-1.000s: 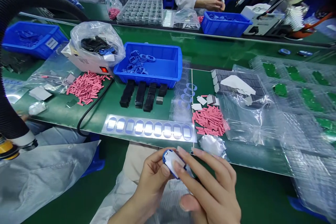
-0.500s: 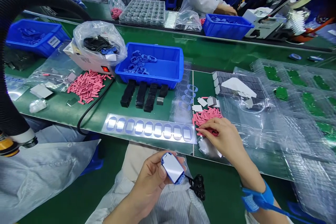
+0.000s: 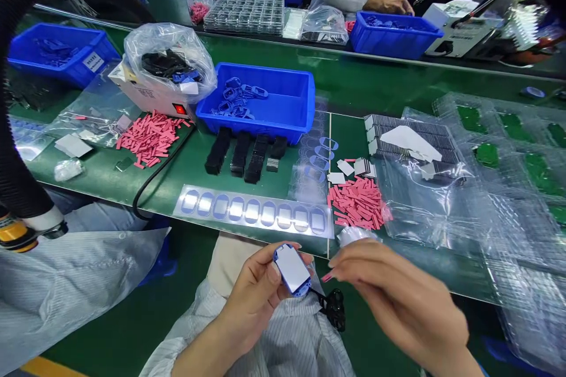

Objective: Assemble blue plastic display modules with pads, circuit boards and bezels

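Note:
My left hand (image 3: 254, 297) is closed around a small blue plastic housing (image 3: 304, 288), with a flat white rectangular piece (image 3: 292, 269) lying in it. A black cable (image 3: 335, 309) hangs below the housing. Just right of it, my right hand (image 3: 389, 288) pinches a small pink strip (image 3: 326, 277) between thumb and fingertips. The strip and the housing are apart. Beyond my right hand, a heap of pink strips (image 3: 359, 203) lies on the green table, with several white cards (image 3: 362, 168) behind it.
A clear sheet of oval stickers (image 3: 252, 212) lies along the near table edge. Behind it are stacks of black pieces (image 3: 239, 153) and a blue bin (image 3: 265, 129) of blue frames. Clear trays (image 3: 508, 235) with green boards stand at right. A co-worker's hand (image 3: 391, 3) is across the bench.
My right hand has left the pink heap with one strip and come back toward the housing in my left hand. The left hand has kept nearly the same place.

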Demonstrator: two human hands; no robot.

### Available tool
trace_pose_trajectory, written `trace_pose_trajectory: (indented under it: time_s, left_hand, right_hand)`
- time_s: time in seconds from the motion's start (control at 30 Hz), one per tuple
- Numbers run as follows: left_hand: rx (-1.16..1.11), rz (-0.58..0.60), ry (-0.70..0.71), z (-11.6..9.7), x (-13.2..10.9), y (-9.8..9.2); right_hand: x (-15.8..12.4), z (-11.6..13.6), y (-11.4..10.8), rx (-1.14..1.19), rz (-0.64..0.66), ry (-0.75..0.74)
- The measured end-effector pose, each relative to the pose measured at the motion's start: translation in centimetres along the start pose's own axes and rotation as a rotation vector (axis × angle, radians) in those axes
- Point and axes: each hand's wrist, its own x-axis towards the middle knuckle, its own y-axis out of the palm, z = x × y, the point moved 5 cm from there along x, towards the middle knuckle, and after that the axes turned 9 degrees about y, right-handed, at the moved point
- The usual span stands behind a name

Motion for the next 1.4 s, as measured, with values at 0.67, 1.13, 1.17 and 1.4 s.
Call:
trace_pose_trajectory:
  time_s: [0.67,1.13,1.17,1.4]
  left_hand:
    - [-0.025,-0.072,0.009,-0.5,-0.9,0.0]
    - [-0.045,-0.096,0.132,-0.7,-0.5,0.1]
    - [-0.038,-0.104,0.146,-0.7,-0.5,0.1]
    - [0.045,-0.124,0.259,-1.2,-0.5,0.3]
  right_hand:
    - [-1.6,2.3,1.7,-0.292,0.067,-0.225]
    - [-1.4,2.7,2.4,-0.171,-0.154,-0.066]
    - [-1.2,2.2,2.5,-0.082,-0.219,0.013]
    - [-0.3,1.4,3.9,0.182,-0.366,0.250]
